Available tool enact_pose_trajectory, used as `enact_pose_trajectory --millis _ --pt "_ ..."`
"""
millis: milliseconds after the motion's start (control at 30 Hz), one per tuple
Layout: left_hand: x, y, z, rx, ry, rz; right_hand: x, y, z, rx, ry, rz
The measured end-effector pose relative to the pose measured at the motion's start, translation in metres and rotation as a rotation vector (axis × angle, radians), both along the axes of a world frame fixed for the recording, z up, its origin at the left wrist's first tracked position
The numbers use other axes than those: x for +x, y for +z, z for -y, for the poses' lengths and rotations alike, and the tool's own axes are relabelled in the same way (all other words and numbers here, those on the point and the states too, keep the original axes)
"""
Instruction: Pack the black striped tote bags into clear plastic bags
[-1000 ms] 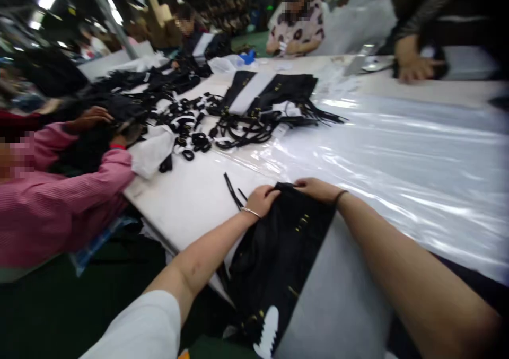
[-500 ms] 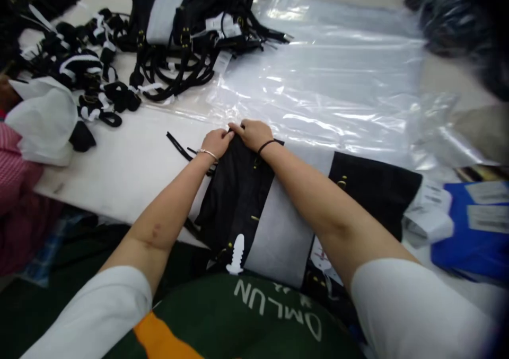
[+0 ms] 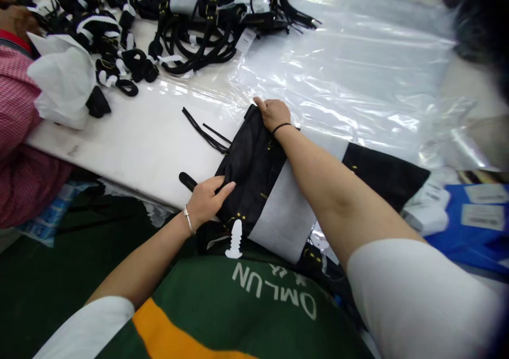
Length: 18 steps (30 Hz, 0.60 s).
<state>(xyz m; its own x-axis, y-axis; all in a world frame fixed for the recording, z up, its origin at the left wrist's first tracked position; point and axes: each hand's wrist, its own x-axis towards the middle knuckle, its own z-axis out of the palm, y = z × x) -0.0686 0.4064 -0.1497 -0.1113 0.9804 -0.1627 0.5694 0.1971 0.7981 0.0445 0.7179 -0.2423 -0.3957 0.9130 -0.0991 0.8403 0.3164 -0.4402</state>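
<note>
A black bag (image 3: 250, 152) with brass-coloured studs lies in front of me, its near end against my apron. A pale grey sheet (image 3: 280, 205) lies across its middle like a band. My left hand (image 3: 209, 197) grips the bag's left side near the front, thumb on top, its fingers partly hidden. At the far left corner, my right hand (image 3: 275, 114) holds the edge between thumb and fingers. Thin black straps (image 3: 204, 131) stick out to the left, and a rounded black tab (image 3: 187, 181) shows beside my left hand. A white ridged plastic piece (image 3: 235, 239) is at the near edge.
Clear plastic bags (image 3: 350, 67) cover the table beyond. At the back lies another black bag (image 3: 222, 9) with cords, beside a heap of black and white straps (image 3: 107, 35). A co-worker's checked sleeve (image 3: 16, 99) is at left; a blue package (image 3: 469, 226) lies at right.
My left hand has left the far corner and come back toward me along the bag's left side. My right hand stays at that corner. The view has shifted slightly.
</note>
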Motion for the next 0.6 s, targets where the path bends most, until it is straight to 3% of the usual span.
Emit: enact_pose_trajectory --millis 133,300,467,600 --pt "-0.013 0.000 -0.003 0.043 0.133 0.145 0.003 0.000 -0.002 -0.005 -0.031 0.003" --pt "-0.023 0.000 0.016 -0.007 0.267 0.079 0.001 0.002 -0.002 -0.007 -0.059 -0.009" --pt "-0.027 -0.005 0.019 -0.110 0.118 -0.169 -0.002 0.004 0.002 -0.034 -0.041 0.013" --pt "-0.034 -0.001 0.009 -0.282 -0.037 -0.129 -0.002 0.005 0.003 -0.034 -0.027 0.020"
